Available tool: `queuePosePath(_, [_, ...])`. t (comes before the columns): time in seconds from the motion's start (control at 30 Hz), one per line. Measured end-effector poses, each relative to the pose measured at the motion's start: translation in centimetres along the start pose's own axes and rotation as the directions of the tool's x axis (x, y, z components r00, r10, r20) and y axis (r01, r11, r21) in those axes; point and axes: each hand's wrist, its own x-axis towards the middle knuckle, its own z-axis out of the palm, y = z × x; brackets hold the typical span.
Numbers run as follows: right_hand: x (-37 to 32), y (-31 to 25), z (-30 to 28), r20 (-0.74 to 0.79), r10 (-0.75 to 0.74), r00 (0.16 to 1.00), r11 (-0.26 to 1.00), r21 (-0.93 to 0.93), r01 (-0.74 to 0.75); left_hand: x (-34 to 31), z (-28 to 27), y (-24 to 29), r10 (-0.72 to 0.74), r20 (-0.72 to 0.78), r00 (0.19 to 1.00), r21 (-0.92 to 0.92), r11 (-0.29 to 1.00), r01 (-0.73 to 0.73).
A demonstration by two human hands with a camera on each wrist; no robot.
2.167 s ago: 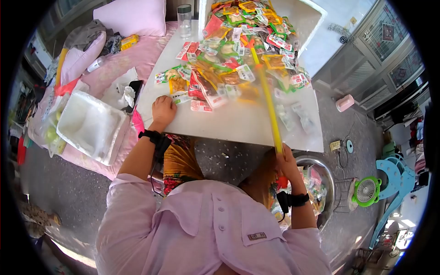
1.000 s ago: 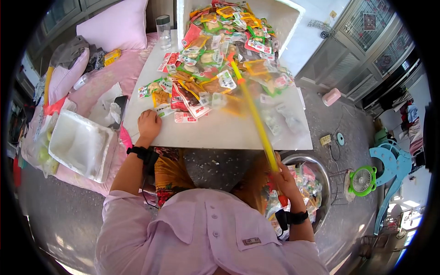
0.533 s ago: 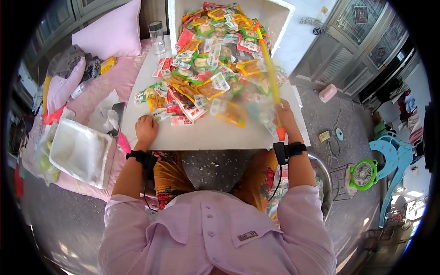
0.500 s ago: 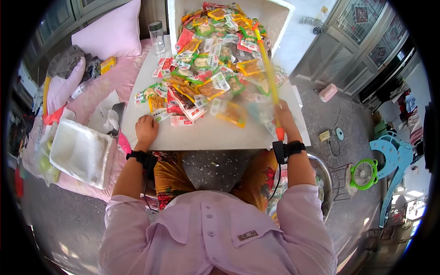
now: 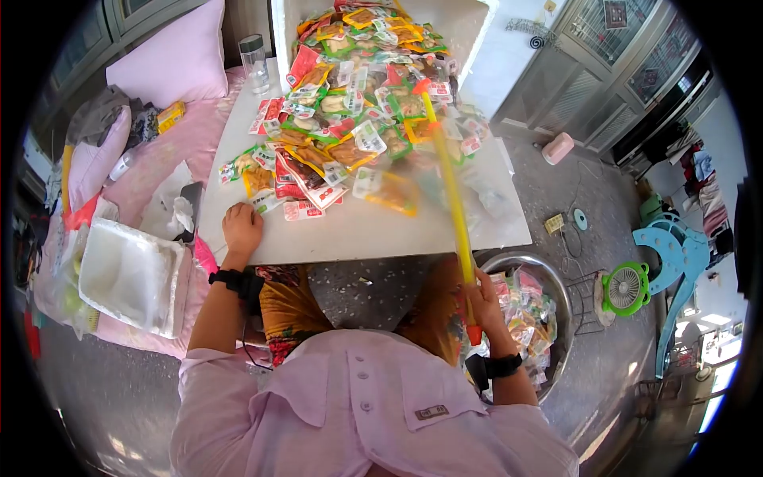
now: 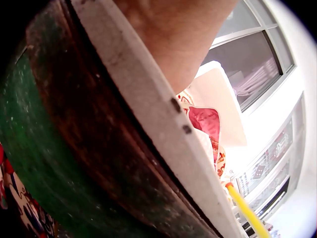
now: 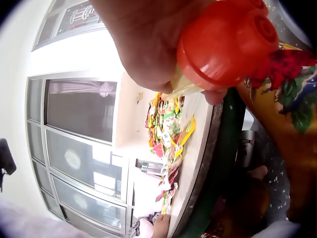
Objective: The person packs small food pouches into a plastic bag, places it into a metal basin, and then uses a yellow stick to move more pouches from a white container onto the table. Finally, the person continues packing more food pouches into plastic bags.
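My right hand (image 5: pixel 486 306) grips a long yellow stick (image 5: pixel 450 191) near its lower end, beside the front table edge and over the metal basin. Its far orange-red tip (image 5: pixel 423 86) overlaps the heap of snack packets (image 5: pixel 350 119). The stick's rounded red end (image 7: pixel 223 47) sticks out below the hand in the right wrist view. My left hand (image 5: pixel 242 229) rests on the table's front left, holding nothing, close to a few red and white packets (image 5: pixel 302 209). The left wrist view shows mostly the forearm (image 6: pixel 183 39), the table edge and part of the stick (image 6: pixel 250 213).
A white foam box (image 5: pixel 481 28) stands behind the heap, packets spilling from it onto the table (image 5: pixel 358 238). The metal basin (image 5: pixel 566 318), holding more packets, sits on the floor at right. A shallow foam box (image 5: pixel 131 270) lies on the bed; a glass (image 5: pixel 254 63) stands back left.
My right hand reached forward over the table with the stick, then drew back past its front edge. The stick's tip has come back towards me. The left hand stays put; the head view has shifted.
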Motion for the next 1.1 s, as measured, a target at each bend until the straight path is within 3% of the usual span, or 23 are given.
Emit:
queuePosePath(0.07, [-1.3,-4.5,0.2,0.018,0.179,0.984,0.978,0.103,-0.180,0.0,0.1,0.0,-0.001,-0.001,1.000,0.008,1.000,0.001])
queuePosePath(0.1, [-0.6,-4.5,0.4,-0.032,0.098,0.995,0.984,0.150,-0.093,0.0,0.1,0.0,-0.002,-0.003,1.000,0.015,1.000,0.002])
queuePosePath(0.2, [4.4,-5.2,-0.4,-0.092,0.018,0.996,1.000,0.001,-0.018,0.1,-0.2,0.2,-0.015,0.023,1.000,0.024,1.000,0.014])
queuePosePath(0.27, [8.5,-6.1,-0.8,-0.083,0.157,0.984,0.984,0.095,-0.149,0.1,-0.2,0.1,0.002,0.018,1.000,-0.001,1.000,-0.002])
queuePosePath(0.33, [12.5,-6.1,-1.1,-0.103,0.181,0.978,0.983,0.040,-0.178,0.0,-0.1,-0.1,0.014,0.000,1.000,-0.013,1.000,-0.014])
queuePosePath(0.53, [15.5,-6.3,-0.3,-0.126,0.125,0.984,0.989,-0.058,-0.133,0.1,-0.2,0.1,0.039,-0.035,0.999,-0.012,0.999,-0.039])
queuePosePath(0.73, [11.2,-4.8,-0.1,-0.083,0.229,0.970,0.972,-0.026,-0.232,0.2,-0.2,0.2,0.014,-0.001,1.000,-0.016,1.000,-0.014])
queuePosePath(0.83, [7.2,-4.4,-0.1,-0.055,0.228,0.972,0.974,0.002,-0.228,0.0,-0.1,0.0,0.022,-0.016,1.000,-0.019,1.000,-0.022])
queuePosePath(0.9, [4.7,-4.6,-0.2,-0.044,0.137,0.990,0.991,-0.006,-0.137,0.0,-0.1,0.1,0.031,-0.035,0.999,-0.011,0.999,-0.032])
queuePosePath(1.03, [1.3,-2.9,-0.8,-0.092,0.091,0.992,0.987,0.141,-0.078,-0.1,-0.2,0.3,0.027,-0.047,0.999,-0.008,1.000,-0.027])
queuePosePath(1.1, [0.1,-3.7,-1.4,-0.169,0.149,0.974,0.978,0.172,-0.120,0.0,0.1,0.1,0.022,-0.042,0.999,-0.011,1.000,-0.023])
